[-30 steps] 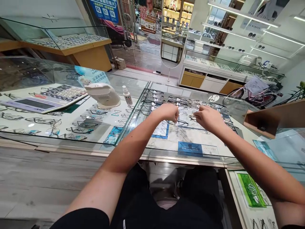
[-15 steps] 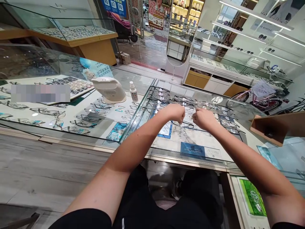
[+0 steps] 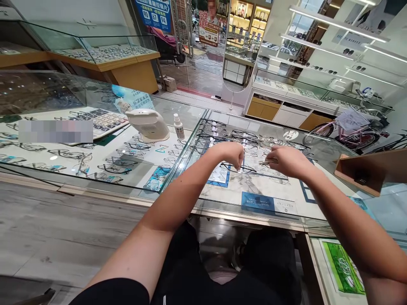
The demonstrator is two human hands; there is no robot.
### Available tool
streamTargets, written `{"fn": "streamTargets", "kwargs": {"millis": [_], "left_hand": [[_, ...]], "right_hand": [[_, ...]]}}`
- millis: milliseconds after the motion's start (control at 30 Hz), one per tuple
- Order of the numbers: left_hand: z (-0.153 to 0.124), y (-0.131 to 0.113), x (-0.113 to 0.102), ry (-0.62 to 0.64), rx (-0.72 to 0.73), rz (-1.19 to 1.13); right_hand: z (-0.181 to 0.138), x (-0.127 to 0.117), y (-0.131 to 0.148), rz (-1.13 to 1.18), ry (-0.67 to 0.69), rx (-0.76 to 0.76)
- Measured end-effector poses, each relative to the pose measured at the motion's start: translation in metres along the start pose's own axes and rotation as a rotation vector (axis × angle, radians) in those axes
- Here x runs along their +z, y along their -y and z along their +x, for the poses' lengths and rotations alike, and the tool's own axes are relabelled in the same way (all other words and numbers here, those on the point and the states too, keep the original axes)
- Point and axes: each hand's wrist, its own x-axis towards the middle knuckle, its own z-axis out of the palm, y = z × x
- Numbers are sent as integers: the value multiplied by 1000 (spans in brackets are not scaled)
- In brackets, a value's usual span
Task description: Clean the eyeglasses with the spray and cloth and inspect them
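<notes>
Both hands hover over the glass worktop (image 3: pixel 178 169), the left hand (image 3: pixel 233 153) pinched on a dark-rimmed pair of glasses (image 3: pixel 239 167) just above the glass, the right hand (image 3: pixel 284 161) closed on another thin frame (image 3: pixel 266 162), apparently to steady them.

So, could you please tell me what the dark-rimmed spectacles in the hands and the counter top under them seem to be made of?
The dark-rimmed spectacles, pinched by the left hand, look like thin black metal or plastic; the rim is too fine to tell. The right hand holds a slim arm-like part. The clear counter top looks like polished glass: it mirrors light, and frames show beneath it.
</notes>
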Motion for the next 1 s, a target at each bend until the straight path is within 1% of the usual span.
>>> {"fn": "streamTargets", "kwargs": {"millis": [100, 200, 267, 333, 400, 433, 467, 533, 567, 600, 667, 767, 833, 900, 1000], "left_hand": [[2, 7, -1, 52, 61, -100], [8, 15, 0, 37, 141, -236], [14, 20, 1, -10, 174, -347], [19, 22, 3, -82, 204, -472], [22, 20, 6, -178, 243, -606], [24, 18, 7, -237, 263, -683], [25, 15, 8, -301, 278, -763], [26, 5, 10, -439, 285, -924], [27, -1, 10, -513, 279, -996], [27, -7, 10, -588, 270, -1059], [29, -19, 9, -735, 259, -1163], [34, -33, 9, -916, 273, -1312], [39, -36, 12, -987, 271, -1383], [43, -35, 17, -1022, 261, -1419], [48, -30, 27, -1036, 238, -1427]], "right_hand": [[-37, 14, -14, 2, 41, -26], [-71, 45, -28, -51, 50, -5], [-88, 66, -37, -87, 30, 75], [-98, 79, -41, -92, 34, 129], [-101, 79, -40, -36, 19, 159], [-100, 75, -38, 34, -16, 166], [-98, 68, -33, 139, -78, 168], [-90, 51, -22, 428, -208, 199], [-82, 43, -15, 556, -252, 204], [-74, 36, -9, 661, -306, 172], [-50, 25, 2, 847, -464, 97], [-7, 20, 11, 1126, -656, 43], [20, 22, 13, 1244, -738, 33], [39, 27, 14, 1292, -801, 45], [52, 39, 15, 1311, -823, 28]]}}
